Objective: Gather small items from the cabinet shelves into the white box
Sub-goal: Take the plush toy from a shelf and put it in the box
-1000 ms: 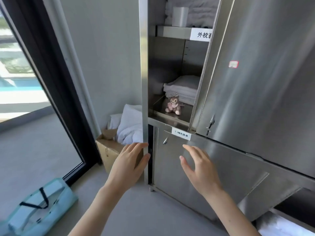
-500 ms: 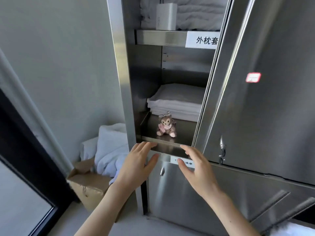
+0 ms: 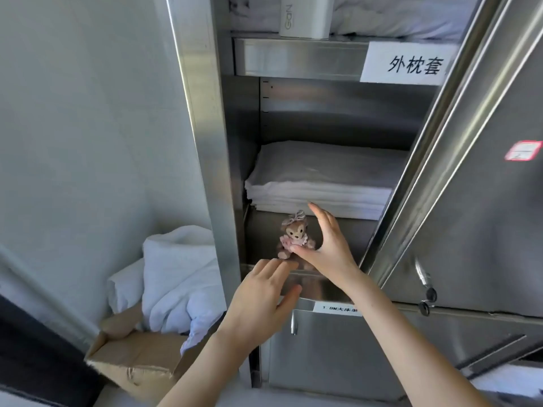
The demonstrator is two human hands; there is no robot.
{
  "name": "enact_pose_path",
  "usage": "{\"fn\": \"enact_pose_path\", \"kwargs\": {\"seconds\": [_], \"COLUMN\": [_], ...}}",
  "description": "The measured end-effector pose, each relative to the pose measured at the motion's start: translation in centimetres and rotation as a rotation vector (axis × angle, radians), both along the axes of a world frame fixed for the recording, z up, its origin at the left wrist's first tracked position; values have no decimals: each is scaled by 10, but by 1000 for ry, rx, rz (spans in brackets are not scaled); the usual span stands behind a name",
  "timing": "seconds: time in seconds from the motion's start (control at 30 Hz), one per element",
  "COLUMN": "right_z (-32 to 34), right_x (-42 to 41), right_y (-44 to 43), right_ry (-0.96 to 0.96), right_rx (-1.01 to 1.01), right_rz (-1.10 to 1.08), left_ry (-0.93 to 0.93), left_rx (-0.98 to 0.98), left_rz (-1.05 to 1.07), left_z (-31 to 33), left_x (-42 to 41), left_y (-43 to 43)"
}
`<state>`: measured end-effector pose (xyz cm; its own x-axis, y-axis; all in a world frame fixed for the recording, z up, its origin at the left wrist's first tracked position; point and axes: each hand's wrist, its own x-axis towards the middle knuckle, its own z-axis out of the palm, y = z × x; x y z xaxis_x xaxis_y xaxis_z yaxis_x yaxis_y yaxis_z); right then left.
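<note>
A small plush bear (image 3: 293,237) in a pink dress with a bow sits near the front of the lower open shelf (image 3: 320,282) of a steel cabinet. My right hand (image 3: 329,245) is spread open around the bear's right side; the thumb touches its lower body and the fingers stand straight behind it. My left hand (image 3: 261,295) hovers open just below and in front of the shelf edge. A small white box (image 3: 305,16) stands on the upper shelf (image 3: 299,57).
Folded white linen (image 3: 320,180) is stacked behind the bear. The half-open cabinet door (image 3: 482,171) stands to the right. A cardboard box (image 3: 138,356) with white towels (image 3: 176,277) sits on the floor to the left, by the wall.
I have come closer to the cabinet. My right hand rose from the shelf edge onto the shelf beside the bear. My left hand stayed by the shelf edge.
</note>
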<state>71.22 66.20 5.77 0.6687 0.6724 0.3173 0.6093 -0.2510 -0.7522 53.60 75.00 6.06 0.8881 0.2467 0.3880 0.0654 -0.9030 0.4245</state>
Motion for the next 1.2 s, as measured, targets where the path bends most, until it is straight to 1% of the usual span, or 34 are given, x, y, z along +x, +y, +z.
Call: {"fn": "enact_pose_path", "kwargs": {"seconds": [0.13, 0.3, 0.43, 0.6, 0.73, 0.87, 1.03, 1.2], "right_z": [-18, -42, -49, -54, -43, -25, 6, 41], "right_x": [18, 26, 24, 18, 0, -17, -36, -49], "right_y": [22, 28, 27, 14, -7, -31, -59, -84], "right_ry": [80, 177, 159, 111, 157, 174, 109, 70], "right_rx": [-27, -2, 39, 12, 23, 57, 86, 159], "right_rz": [-10, 64, 39, 29, 30, 40, 44, 59], "left_ry": [-7, -5, -26, -28, -48, -76, -89, -213], "left_rx": [-14, -19, -20, -27, -45, -18, -14, -20], "left_rz": [-10, 17, 51, 87, 117, 148, 189, 219], "left_z": [-3, -8, -9, -10, -5, 2, 19, 55], "left_x": [3, 3, 4, -3, -13, -27, -42, -45], "left_y": [1, 1, -6, -15, -23, -32, -43, -51]}}
